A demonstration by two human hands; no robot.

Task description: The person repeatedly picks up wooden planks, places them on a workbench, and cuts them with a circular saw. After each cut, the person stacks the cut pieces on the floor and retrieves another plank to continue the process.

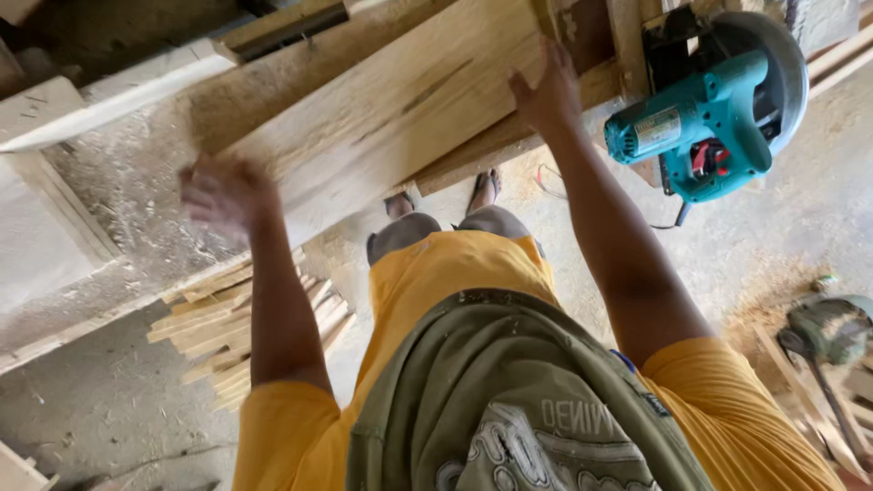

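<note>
A dusty concrete floor [800, 218] lies under me, strewn with sawdust, in what looks like a wood workshop. The view is turned about, so my body fills the lower middle and my arms reach up toward the bench.

My left hand [223, 193] is blurred; the fingers look spread and loose, and they lie at the near end of the plank [391, 109]. I cannot tell whether they press on the wood or merely hover at its edge, and I see no closed grip. My right hand [548, 91] is sharper: palm flat, fingers [556, 56] open and stretched, laid against the far end of the same plank, with the thumb splayed toward my left. It grasps nothing; it only rests flat on the wood.

The plank is pale and broad, running slantwise between my two hands, lying over darker boards of the bench [136, 173], which is coated in sawdust beyond my left fingers.

Just to the outer side of my right fingers sits a teal circular saw [705, 118] with a grey blade guard, near my hand but apart from it, its cord trailing down to the floor. Below my left arm a heap of thin offcuts [227, 327] lies on the floor. Well away beneath my right elbow rests a green machine [832, 327] among more scraps. My feet in sandals [486, 189] show between my arms.
</note>
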